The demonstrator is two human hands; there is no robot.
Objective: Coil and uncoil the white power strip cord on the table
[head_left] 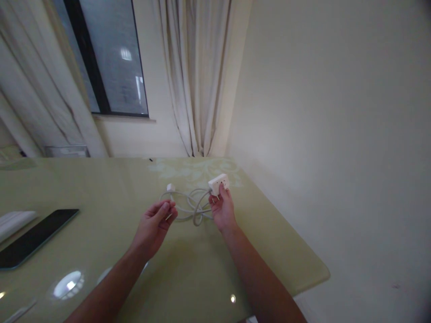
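A white extension socket (218, 183) with holes on its face is gripped in my right hand (222, 211), thumb on the front and fingers beneath. From it a grey-white power cord (198, 214) runs down in loose, tangled loops over the table between my hands. The cord's white plug (170, 187) rests just beyond my left hand (159, 223). That hand is closed in a pinch, thumb against forefinger, on the cord's left part; the fingertips partly hide it.
The glossy, pale green table (188, 278) has a rounded right corner beside the wall. A black tablet-like slab (38, 237) and a white object (16, 223) lie at the left. A small black item (151, 159) is at the far edge, before a curtain (198, 80) and window (114, 54).
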